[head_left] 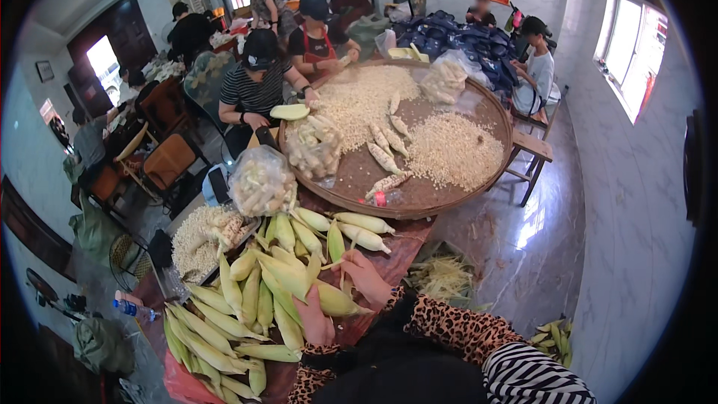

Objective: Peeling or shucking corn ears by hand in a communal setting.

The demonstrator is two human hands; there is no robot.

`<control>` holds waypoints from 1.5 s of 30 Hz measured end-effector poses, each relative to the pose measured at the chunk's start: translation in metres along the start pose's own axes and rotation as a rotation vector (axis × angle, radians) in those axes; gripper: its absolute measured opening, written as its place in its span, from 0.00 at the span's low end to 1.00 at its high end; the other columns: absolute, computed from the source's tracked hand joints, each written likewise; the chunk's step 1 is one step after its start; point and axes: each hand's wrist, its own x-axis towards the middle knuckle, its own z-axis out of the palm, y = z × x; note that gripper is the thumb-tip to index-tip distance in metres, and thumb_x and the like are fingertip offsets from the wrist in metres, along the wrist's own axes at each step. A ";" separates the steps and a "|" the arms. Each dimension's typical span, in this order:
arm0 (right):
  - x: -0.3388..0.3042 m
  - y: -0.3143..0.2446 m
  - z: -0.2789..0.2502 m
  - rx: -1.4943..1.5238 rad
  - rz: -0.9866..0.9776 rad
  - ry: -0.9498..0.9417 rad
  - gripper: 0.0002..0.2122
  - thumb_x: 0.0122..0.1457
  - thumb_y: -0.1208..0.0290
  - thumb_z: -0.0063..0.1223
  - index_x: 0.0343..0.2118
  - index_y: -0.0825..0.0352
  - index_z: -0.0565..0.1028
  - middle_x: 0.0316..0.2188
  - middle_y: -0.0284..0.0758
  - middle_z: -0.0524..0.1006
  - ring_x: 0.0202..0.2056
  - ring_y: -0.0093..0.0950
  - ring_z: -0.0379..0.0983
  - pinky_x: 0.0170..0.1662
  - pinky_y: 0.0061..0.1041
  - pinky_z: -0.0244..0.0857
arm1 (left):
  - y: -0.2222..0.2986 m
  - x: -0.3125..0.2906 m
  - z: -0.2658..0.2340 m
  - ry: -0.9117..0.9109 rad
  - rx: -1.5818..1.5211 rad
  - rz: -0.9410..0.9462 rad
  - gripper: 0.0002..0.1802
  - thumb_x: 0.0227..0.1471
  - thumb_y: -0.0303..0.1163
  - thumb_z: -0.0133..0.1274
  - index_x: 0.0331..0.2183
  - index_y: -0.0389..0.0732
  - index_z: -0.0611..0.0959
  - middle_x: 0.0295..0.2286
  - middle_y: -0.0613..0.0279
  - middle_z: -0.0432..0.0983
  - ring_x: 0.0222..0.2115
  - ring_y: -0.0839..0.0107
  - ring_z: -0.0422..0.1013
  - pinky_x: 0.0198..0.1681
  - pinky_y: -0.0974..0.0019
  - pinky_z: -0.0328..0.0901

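Note:
A heap of corn ears in pale green husks (224,322) covers the near table (288,378). My left hand (318,319) is closed around the lower end of a husked ear of corn (286,275), above the pile. Just to its right, my right hand (365,278) is closed with its fingertips pinching a strip of corn husk (333,264) beside that ear. Another ear (340,301) lies under and between my hands, its tip pointing right. Part of the held ear is hidden by my fingers and by husk leaves.
Past the pile stands a large round woven tray (351,187) with loose kernels (456,151) and several bare cobs. A bag of cobs (263,182) and a tray of kernels (196,243) sit left. Two people work at the round tray's far left. Husk scraps (443,278) lie right.

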 end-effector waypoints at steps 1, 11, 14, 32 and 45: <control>-0.002 -0.007 0.005 0.443 0.172 0.046 0.03 0.57 0.75 0.39 0.29 0.65 0.66 0.23 0.33 0.69 0.23 0.27 0.67 0.26 0.26 0.62 | -0.003 0.002 -0.002 0.007 -0.028 0.013 0.26 0.54 0.31 0.45 0.53 0.39 0.58 0.46 0.58 0.63 0.45 0.67 0.63 0.48 0.64 0.60; 0.010 -0.015 -0.097 0.780 0.389 0.002 0.10 0.57 0.74 0.38 0.19 0.60 0.58 0.14 0.24 0.57 0.14 0.16 0.48 0.16 0.16 0.45 | 0.016 0.041 -0.068 0.108 -0.402 -0.124 0.31 0.52 0.49 0.47 0.51 0.39 0.63 0.44 0.57 0.66 0.44 0.62 0.64 0.48 0.56 0.61; 0.015 -0.016 -0.122 0.762 0.265 0.028 0.08 0.56 0.73 0.41 0.21 0.62 0.61 0.15 0.24 0.59 0.14 0.16 0.49 0.16 0.15 0.45 | 0.019 0.044 -0.078 0.027 -0.404 -0.082 0.29 0.53 0.47 0.46 0.50 0.39 0.63 0.44 0.57 0.66 0.44 0.63 0.64 0.48 0.57 0.61; 0.003 0.000 -0.007 -0.641 -0.322 -0.285 0.13 0.51 0.66 0.50 0.36 0.69 0.71 0.31 0.41 0.74 0.32 0.30 0.72 0.36 0.26 0.65 | -0.003 0.003 0.001 -0.088 0.010 -0.086 0.31 0.54 0.36 0.48 0.54 0.37 0.55 0.48 0.54 0.61 0.47 0.65 0.62 0.50 0.64 0.59; -0.012 -0.003 0.005 -0.902 -0.267 -0.310 0.10 0.50 0.68 0.44 0.32 0.69 0.68 0.28 0.46 0.71 0.33 0.45 0.68 0.35 0.38 0.63 | -0.017 0.000 -0.009 -0.025 0.018 -0.094 0.35 0.51 0.30 0.50 0.55 0.35 0.51 0.48 0.53 0.61 0.46 0.65 0.62 0.49 0.65 0.57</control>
